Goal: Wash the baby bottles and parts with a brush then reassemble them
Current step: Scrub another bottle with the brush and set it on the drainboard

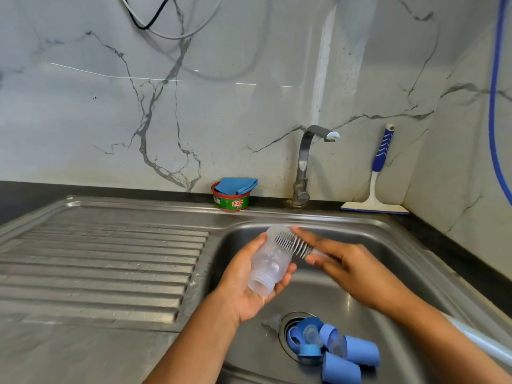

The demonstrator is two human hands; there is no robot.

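Over the sink basin (393,245) my left hand (243,289) holds a clear baby bottle (270,261), its threaded neck pointing down toward me and its base up. My right hand (352,270) grips the handle of a grey ribbed bottle brush (291,243) and lays the bristles against the bottle's outer side near the base. At the drain (285,322) lie several blue caps and collars (349,356) and clear teats (311,335). One clear teat (270,322) lies left of the drain.
A ribbed steel drainboard (105,259) spreads to the left. The tap (307,162) stands behind the basin, no water running. A round dish-soap tub (231,200) with a blue cloth (235,185) sits on the ledge. A blue-handled squeegee (376,184) leans in the right corner.
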